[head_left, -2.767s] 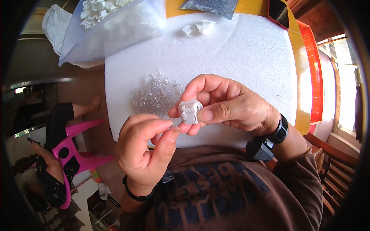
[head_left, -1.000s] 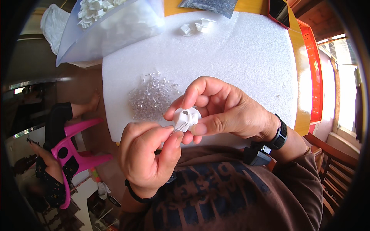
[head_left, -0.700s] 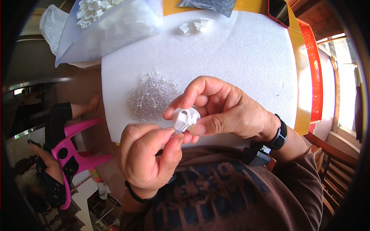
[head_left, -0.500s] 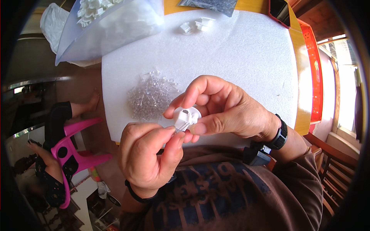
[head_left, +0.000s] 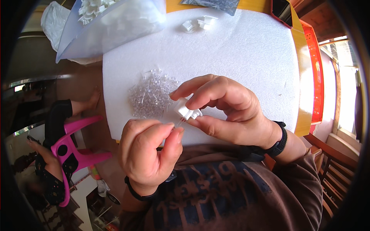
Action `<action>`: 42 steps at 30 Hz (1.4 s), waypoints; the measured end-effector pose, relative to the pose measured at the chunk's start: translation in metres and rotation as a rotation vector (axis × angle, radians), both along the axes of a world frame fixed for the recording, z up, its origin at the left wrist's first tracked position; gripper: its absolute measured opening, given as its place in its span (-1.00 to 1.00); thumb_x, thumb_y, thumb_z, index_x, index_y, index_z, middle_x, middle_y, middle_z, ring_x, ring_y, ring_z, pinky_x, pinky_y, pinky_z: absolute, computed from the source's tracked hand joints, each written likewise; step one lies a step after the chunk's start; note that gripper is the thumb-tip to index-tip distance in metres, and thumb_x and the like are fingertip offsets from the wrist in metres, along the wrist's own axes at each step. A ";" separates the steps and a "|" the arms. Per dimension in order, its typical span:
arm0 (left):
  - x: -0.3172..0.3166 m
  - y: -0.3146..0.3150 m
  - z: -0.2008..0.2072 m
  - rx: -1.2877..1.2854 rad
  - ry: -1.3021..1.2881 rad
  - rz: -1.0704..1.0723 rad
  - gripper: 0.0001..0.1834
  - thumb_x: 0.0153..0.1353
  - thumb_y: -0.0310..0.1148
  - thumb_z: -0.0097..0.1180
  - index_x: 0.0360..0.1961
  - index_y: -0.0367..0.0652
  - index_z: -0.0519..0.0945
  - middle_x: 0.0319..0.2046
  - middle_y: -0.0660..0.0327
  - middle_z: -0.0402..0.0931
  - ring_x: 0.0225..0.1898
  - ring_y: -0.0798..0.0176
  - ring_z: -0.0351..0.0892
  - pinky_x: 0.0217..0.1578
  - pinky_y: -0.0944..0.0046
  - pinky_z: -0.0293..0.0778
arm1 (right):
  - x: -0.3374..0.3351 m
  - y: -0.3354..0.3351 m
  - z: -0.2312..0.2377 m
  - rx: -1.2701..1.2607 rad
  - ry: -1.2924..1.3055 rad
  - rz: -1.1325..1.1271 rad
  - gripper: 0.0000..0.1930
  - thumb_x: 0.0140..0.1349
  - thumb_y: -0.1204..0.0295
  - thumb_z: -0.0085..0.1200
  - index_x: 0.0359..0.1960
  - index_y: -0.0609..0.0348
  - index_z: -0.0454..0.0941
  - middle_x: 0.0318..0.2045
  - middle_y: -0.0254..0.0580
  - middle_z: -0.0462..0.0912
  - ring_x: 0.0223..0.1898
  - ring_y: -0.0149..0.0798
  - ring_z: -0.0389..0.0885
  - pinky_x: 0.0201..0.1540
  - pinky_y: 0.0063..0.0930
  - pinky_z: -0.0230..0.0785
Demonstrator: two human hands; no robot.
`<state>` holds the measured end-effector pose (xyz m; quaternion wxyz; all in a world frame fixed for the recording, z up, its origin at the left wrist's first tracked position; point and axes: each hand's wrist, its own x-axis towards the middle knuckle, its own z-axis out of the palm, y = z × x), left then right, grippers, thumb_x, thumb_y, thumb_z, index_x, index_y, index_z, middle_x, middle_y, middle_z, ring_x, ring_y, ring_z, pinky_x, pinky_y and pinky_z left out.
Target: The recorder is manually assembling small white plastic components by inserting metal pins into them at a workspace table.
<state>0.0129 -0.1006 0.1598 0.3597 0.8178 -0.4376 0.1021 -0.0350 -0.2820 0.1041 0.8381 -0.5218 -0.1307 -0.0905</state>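
Wires (head_left: 179,123) pinched in the left hand (head_left: 148,152) are best aligned with the white part (head_left: 182,108) pinched in the right hand (head_left: 244,119).

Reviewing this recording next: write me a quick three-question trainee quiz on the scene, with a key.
1. What does the right hand hold: A) a phone, B) a white plastic fitting, C) a plastic bag?
2. How many loose white pieces lie on the foam sheet?
3. True or false: the left hand lies flat on the foam sheet.

Key: 1 B; 2 two; 3 false, it pinches a part with thin metal legs.
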 end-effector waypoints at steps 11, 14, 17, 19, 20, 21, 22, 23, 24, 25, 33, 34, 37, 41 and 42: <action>0.003 0.003 0.000 -0.020 0.048 0.014 -0.78 -0.02 -0.58 0.30 -0.31 -0.23 0.56 -0.46 0.15 0.51 -0.55 0.30 0.46 -0.60 0.39 0.38 | -0.004 0.004 0.004 0.153 0.066 0.062 -0.70 0.19 0.69 0.08 -0.03 0.27 0.46 -0.01 -0.17 0.51 -0.03 -0.43 0.52 -0.02 -0.57 0.46; 0.003 0.004 -0.001 -0.026 0.065 0.017 -0.78 -0.02 -0.58 0.30 -0.31 -0.23 0.56 -0.46 0.16 0.51 -0.56 0.32 0.45 -0.60 0.40 0.38 | -0.002 0.002 0.003 0.230 0.114 0.125 -0.71 0.23 0.67 0.04 0.00 0.28 0.45 -0.01 -0.17 0.50 -0.02 -0.44 0.51 0.06 -0.57 0.43; 0.003 0.003 0.000 -0.022 0.044 0.003 -0.77 -0.03 -0.59 0.30 -0.31 -0.24 0.56 -0.46 0.17 0.50 -0.57 0.33 0.44 -0.61 0.41 0.38 | -0.002 0.001 0.003 0.263 0.122 0.149 -0.73 0.25 0.68 0.01 -0.01 0.28 0.45 0.00 -0.16 0.50 0.00 -0.44 0.50 0.08 -0.57 0.42; 0.003 0.002 0.001 -0.015 0.034 -0.005 -0.77 -0.03 -0.59 0.30 -0.31 -0.24 0.55 -0.46 0.17 0.50 -0.58 0.34 0.43 -0.61 0.42 0.37 | -0.003 0.002 0.002 0.214 0.092 0.107 -0.75 0.24 0.68 0.01 -0.04 0.27 0.46 0.04 0.00 0.47 0.02 -0.32 0.51 0.07 -0.48 0.43; 0.002 0.002 0.001 -0.008 0.023 -0.014 -0.76 -0.03 -0.59 0.30 -0.31 -0.24 0.55 -0.46 0.17 0.50 -0.59 0.34 0.43 -0.61 0.42 0.37 | -0.003 0.002 0.002 0.165 0.060 0.064 -0.77 0.23 0.68 0.02 -0.08 0.26 0.48 0.09 0.16 0.44 0.05 -0.20 0.52 0.06 -0.40 0.45; 0.002 0.002 0.002 -0.006 0.022 -0.010 -0.76 -0.03 -0.59 0.30 -0.31 -0.24 0.55 -0.46 0.17 0.50 -0.59 0.34 0.43 -0.61 0.42 0.37 | -0.002 0.000 0.003 0.166 0.059 0.068 -0.77 0.23 0.68 0.02 -0.08 0.26 0.48 0.09 0.16 0.44 0.05 -0.20 0.52 0.06 -0.40 0.45; 0.002 0.003 0.002 -0.005 0.024 -0.007 -0.77 -0.03 -0.59 0.30 -0.31 -0.24 0.55 -0.46 0.17 0.50 -0.59 0.34 0.43 -0.61 0.41 0.37 | 0.000 -0.004 0.005 -0.036 -0.040 0.010 -0.78 0.21 0.67 0.04 -0.10 0.25 0.50 0.06 0.16 0.47 0.04 -0.19 0.54 0.03 -0.40 0.46; 0.002 0.003 0.003 -0.004 0.025 -0.003 -0.77 -0.03 -0.59 0.30 -0.31 -0.24 0.55 -0.46 0.17 0.50 -0.59 0.34 0.43 -0.60 0.41 0.37 | 0.002 -0.007 0.007 -0.237 -0.139 -0.049 -0.79 0.20 0.66 0.06 -0.12 0.24 0.51 0.04 0.16 0.49 0.02 -0.17 0.55 0.01 -0.39 0.46; 0.002 0.003 0.002 -0.004 0.026 -0.005 -0.77 -0.03 -0.59 0.30 -0.31 -0.24 0.55 -0.46 0.17 0.50 -0.59 0.34 0.43 -0.60 0.41 0.37 | 0.002 -0.008 0.006 -0.237 -0.137 -0.051 -0.79 0.20 0.66 0.06 -0.12 0.24 0.51 0.04 0.16 0.49 0.02 -0.17 0.55 0.01 -0.39 0.46; 0.003 0.002 0.001 -0.006 0.036 -0.011 -0.78 -0.03 -0.60 0.30 -0.32 -0.25 0.56 -0.46 0.17 0.50 -0.59 0.35 0.42 -0.61 0.41 0.37 | 0.003 -0.009 0.006 -0.287 -0.174 -0.088 -0.80 0.18 0.66 0.08 -0.15 0.24 0.52 0.02 0.16 0.50 0.00 -0.15 0.56 -0.02 -0.39 0.47; 0.006 0.002 0.002 -0.056 0.193 -0.030 -0.81 -0.03 -0.63 0.29 -0.36 -0.26 0.57 -0.49 0.19 0.51 -0.60 0.39 0.42 -0.60 0.42 0.37 | 0.000 -0.008 0.007 -0.385 -0.257 -0.142 -0.83 0.14 0.64 0.12 -0.21 0.23 0.54 0.00 0.16 0.52 -0.05 -0.12 0.59 -0.08 -0.38 0.49; 0.005 0.001 0.001 -0.054 0.161 -0.023 -0.80 -0.03 -0.62 0.29 -0.35 -0.26 0.57 -0.49 0.19 0.51 -0.59 0.37 0.43 -0.59 0.41 0.37 | 0.000 -0.009 0.006 -0.377 -0.247 -0.139 -0.84 0.14 0.63 0.12 -0.22 0.23 0.54 0.00 0.16 0.52 -0.06 -0.12 0.60 -0.08 -0.38 0.50; 0.007 0.000 0.001 -0.044 0.086 -0.029 -0.78 -0.04 -0.62 0.31 -0.32 -0.26 0.57 -0.48 0.18 0.51 -0.57 0.34 0.45 -0.58 0.40 0.38 | 0.001 -0.008 0.004 -0.343 -0.234 -0.129 -0.82 0.15 0.62 0.13 -0.19 0.25 0.54 -0.01 0.16 0.53 -0.04 -0.11 0.59 -0.06 -0.38 0.48; 0.007 0.001 0.005 -0.017 0.026 -0.045 -0.73 -0.05 -0.61 0.32 -0.28 -0.25 0.57 -0.45 0.16 0.52 -0.54 0.30 0.47 -0.59 0.39 0.39 | -0.008 0.003 0.011 0.062 0.114 -0.046 -0.70 0.13 0.61 0.16 -0.07 0.29 0.53 -0.02 0.15 0.53 0.04 -0.10 0.54 0.03 -0.36 0.42; 0.006 0.002 0.005 -0.017 0.025 -0.044 -0.73 -0.05 -0.61 0.32 -0.28 -0.25 0.57 -0.45 0.16 0.52 -0.54 0.30 0.47 -0.59 0.39 0.39 | -0.006 0.000 0.010 0.062 0.112 -0.045 -0.70 0.13 0.61 0.16 -0.07 0.29 0.53 -0.02 0.15 0.53 0.04 -0.10 0.54 0.03 -0.36 0.42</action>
